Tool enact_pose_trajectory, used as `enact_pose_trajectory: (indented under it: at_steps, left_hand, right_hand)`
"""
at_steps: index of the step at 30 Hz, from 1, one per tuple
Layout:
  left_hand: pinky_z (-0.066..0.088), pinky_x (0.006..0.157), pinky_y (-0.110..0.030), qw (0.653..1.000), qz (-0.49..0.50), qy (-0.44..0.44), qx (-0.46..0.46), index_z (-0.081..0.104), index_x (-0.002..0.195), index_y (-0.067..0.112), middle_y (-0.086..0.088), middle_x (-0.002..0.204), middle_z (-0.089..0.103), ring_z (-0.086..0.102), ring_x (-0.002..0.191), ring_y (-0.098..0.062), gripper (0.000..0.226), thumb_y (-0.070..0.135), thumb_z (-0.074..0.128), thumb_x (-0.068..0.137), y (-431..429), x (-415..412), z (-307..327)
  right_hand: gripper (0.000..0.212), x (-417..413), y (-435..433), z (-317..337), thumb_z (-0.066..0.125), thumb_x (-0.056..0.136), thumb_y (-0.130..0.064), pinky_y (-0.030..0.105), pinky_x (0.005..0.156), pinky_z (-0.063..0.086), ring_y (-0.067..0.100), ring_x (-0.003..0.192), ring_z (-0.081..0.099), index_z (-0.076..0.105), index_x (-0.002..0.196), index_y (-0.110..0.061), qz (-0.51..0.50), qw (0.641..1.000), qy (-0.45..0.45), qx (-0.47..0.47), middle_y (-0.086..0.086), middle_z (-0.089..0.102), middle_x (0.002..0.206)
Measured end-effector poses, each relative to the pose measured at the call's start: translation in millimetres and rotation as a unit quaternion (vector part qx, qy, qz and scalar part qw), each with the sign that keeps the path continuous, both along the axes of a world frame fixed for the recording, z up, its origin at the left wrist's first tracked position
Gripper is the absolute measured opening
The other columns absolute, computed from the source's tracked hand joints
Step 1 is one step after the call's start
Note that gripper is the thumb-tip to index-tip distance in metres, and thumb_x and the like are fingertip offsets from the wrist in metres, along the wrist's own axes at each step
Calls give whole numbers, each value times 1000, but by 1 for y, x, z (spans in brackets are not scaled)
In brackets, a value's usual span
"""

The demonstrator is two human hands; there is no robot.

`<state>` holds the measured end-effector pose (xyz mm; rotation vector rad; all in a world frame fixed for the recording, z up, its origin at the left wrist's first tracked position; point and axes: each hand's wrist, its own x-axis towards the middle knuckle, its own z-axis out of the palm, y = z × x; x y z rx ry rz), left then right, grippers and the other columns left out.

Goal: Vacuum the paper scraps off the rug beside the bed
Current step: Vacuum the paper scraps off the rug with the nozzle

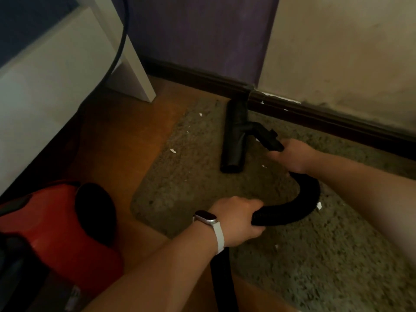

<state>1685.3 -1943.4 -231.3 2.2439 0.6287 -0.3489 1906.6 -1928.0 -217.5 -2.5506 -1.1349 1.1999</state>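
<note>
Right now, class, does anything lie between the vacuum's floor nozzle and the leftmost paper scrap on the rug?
Nothing visible: only bare rug lies between the floor nozzle and that paper scrap.

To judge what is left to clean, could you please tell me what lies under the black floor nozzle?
The floor nozzle rests on the rug. White paper scraps lie beside it; whether any lie beneath cannot be seen, since the nozzle covers that patch.

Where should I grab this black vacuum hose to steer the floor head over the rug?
Probably the rigid black neck behind the long black floor head, from above on its right, where the right hand grips; the ribbed black hose curls in a loop, so it would steer poorly.
</note>
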Motion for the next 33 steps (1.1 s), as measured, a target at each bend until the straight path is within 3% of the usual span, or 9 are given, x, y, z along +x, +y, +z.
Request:
enact_pose_trajectory:
  at_steps: [7,12,17,21,24,33]
  left_hand:
    - [51,68,-37,998,-51,-22,2,49,91,31,7,85,57,59,79,-18,14,40,59,92,-30,26,1]
    - [53,69,-39,997,-74,-32,4,58,105,26,5,89,60,59,80,-17,21,43,58,92,-46,37,3]
    - [48,63,-33,996,-78,-50,10,56,94,24,6,82,56,57,75,-18,17,41,58,93,-63,40,7]
    - [50,64,-35,996,-80,-43,11,55,93,25,6,82,57,57,75,-17,17,42,58,93,-64,36,9]
    - [52,67,-36,997,-71,-29,14,55,95,28,7,83,57,57,75,-15,16,43,58,92,-55,30,7]
    - [48,64,-32,999,-34,-10,37,58,101,26,7,86,59,59,80,-16,20,44,60,92,-40,6,5]
  right_hand:
    - [28,26,-50,6,56,98,-37,21,42,40,18,50,61,56,109,-12,-25,1000,-3,-18,8,62,73]
    - [24,39,-76,14,57,98,-37,21,44,40,18,51,59,57,101,-13,-49,998,1,-31,8,63,68]
    - [22,48,-100,16,59,96,-35,19,42,40,19,50,60,59,101,-14,-65,997,-9,-39,9,64,69]
    - [20,41,-100,19,58,97,-33,18,39,38,17,48,58,57,90,-15,-52,998,-19,-39,7,62,65]
    - [21,32,-86,16,56,98,-35,22,45,40,16,56,61,58,100,-15,-27,998,-31,-38,6,63,72]
    - [28,6,-47,3,56,98,-38,25,48,48,21,51,64,55,113,-14,10,1000,17,-21,10,66,73]
